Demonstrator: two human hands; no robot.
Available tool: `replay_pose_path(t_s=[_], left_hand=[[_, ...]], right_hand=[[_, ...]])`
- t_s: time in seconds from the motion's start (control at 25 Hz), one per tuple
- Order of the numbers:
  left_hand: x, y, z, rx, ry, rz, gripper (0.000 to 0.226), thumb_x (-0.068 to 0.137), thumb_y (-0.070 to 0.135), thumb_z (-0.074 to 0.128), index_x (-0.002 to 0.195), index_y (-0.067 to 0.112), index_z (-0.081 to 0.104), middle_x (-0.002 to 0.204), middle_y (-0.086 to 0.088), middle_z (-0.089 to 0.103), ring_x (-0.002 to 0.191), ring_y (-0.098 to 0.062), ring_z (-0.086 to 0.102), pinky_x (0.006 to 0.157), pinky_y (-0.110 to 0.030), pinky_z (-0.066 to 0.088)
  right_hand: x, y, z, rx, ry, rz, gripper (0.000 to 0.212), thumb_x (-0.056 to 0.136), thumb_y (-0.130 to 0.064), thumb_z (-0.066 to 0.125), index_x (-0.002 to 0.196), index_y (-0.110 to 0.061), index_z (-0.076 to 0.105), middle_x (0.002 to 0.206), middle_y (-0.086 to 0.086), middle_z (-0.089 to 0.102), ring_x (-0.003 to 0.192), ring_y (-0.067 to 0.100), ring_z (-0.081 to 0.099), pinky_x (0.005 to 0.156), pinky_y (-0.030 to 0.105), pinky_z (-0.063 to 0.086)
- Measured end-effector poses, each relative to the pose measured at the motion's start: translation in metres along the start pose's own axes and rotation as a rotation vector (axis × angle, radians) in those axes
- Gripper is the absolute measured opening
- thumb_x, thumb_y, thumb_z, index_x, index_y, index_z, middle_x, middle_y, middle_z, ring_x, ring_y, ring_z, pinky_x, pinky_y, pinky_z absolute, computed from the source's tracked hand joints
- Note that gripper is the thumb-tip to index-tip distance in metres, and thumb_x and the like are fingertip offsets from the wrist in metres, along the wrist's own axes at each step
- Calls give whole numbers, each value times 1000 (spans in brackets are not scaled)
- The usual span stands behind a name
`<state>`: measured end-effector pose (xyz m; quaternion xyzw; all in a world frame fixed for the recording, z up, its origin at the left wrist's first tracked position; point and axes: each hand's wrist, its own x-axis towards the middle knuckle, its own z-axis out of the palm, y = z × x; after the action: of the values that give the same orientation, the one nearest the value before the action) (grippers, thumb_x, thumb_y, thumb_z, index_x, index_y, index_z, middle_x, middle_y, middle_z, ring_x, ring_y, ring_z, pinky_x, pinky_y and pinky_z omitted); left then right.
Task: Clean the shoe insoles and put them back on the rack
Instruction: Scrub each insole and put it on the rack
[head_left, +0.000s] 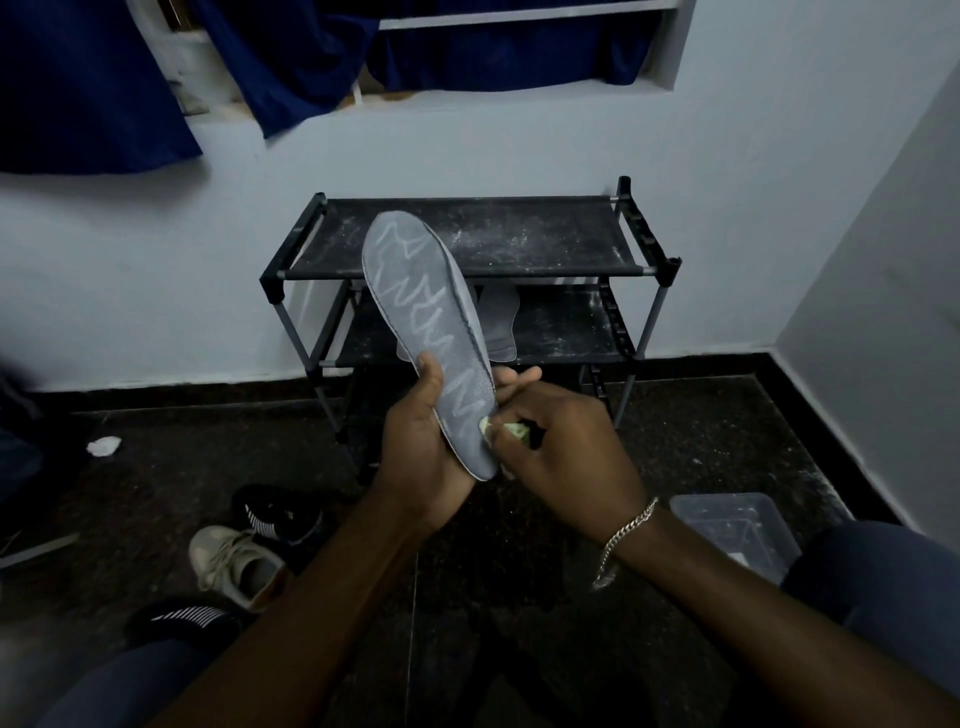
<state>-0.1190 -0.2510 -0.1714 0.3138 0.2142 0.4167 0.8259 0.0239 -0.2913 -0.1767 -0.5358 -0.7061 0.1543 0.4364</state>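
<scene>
while in left hand (415, 452), insole (415, 301) toe-up

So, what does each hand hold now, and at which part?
The left hand grips the grey insole at its lower, narrower end. The right hand pinches a pale-green cloth against that end.

Your left hand (421, 447) and right hand (561, 441) are bare. So are your left forearm (311, 597) and right forearm (753, 597), all the way down to the bottom edge of the view. On the right wrist is a silver chain bracelet (626, 538) with flat curb-type links. It sits loose, and a short end of chain hangs off the underside. Dark navy trousers in plain smooth fabric show at both lower corners: left leg (130, 686) at bottom left, right leg (883, 587) at the right edge.
</scene>
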Motion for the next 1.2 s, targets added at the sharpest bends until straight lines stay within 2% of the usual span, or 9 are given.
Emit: replay_pose_path(t_s=[0.08, 0.16, 0.28, 0.44, 0.56, 0.8, 0.96, 1.08, 1.2], left_hand=[[-1, -2, 3, -31, 20, -6, 77, 102, 61, 17, 119, -4, 56, 132, -24, 61, 123, -32, 60, 101, -43, 51], [-1, -3, 6, -20, 28, -18, 77, 102, 61, 18, 123, -3, 55, 134, -24, 60, 126, -31, 58, 99, -43, 52], [-1, -2, 4, -1, 27, -24, 78, 102, 61, 16, 122, -3, 54, 136, -23, 59, 131, -30, 54, 102, -44, 47], [-1, -3, 6, -39, 21, -24, 78, 102, 62, 18, 123, -4, 55, 137, -24, 57, 131, -32, 54, 104, -44, 49], [0, -3, 9, -21, 51, -13, 77, 102, 60, 18, 117, -1, 62, 129, -21, 64, 126, -29, 59, 96, -40, 51], [-1, -3, 8, -33, 21, -34, 79, 102, 62, 16, 130, -4, 51, 138, -23, 57, 129, -30, 56, 98, -40, 53], [0, -4, 8, 27, 54, -9, 78, 102, 61, 16, 123, -4, 54, 135, -24, 59, 131, -30, 55, 100, -41, 48], [-3, -3, 8, 13, 71, -21, 79, 101, 61, 16, 127, -3, 52, 136, -23, 59, 129, -31, 55, 101, -42, 48], [-3, -5, 13, 16, 98, -20, 76, 102, 60, 20, 123, 1, 63, 129, -20, 64, 127, -30, 57, 101, -42, 47]], right_hand=[[5, 0, -1, 4, 20, -4, 5, 85, -17, 72, 82, -15, 75, 90, -8, 72, 89, 5, 67, 81, 30, 54], [3, -5, 3, 20, -32, -29, 6, 85, -17, 70, 80, -15, 74, 86, -7, 70, 87, 7, 67, 80, 33, 54], [-1, -5, 3, 0, -70, -59, 8, 85, -18, 68, 80, -15, 73, 84, -7, 68, 80, 9, 65, 74, 38, 53], [5, -2, 0, -3, 6, -20, 7, 85, -17, 69, 80, -16, 74, 87, -7, 70, 93, 9, 68, 80, 36, 54], [-1, -10, 4, 23, -79, -56, 6, 85, -15, 70, 80, -16, 74, 84, -9, 67, 83, 6, 65, 75, 34, 53], [4, -5, -1, 15, -11, -24, 7, 85, -16, 70, 80, -16, 75, 85, -7, 70, 91, 6, 67, 81, 33, 53], [-2, -11, 1, 33, -126, -72, 5, 86, -16, 70, 83, -16, 74, 84, -9, 68, 81, 4, 64, 75, 32, 53], [2, -5, -2, 37, -74, -46, 5, 85, -16, 72, 82, -15, 75, 84, -9, 70, 84, 6, 66, 79, 35, 54], [3, -14, -1, 61, -66, -59, 6, 86, -14, 72, 81, -15, 75, 81, -9, 68, 78, 4, 64, 74, 28, 53]])
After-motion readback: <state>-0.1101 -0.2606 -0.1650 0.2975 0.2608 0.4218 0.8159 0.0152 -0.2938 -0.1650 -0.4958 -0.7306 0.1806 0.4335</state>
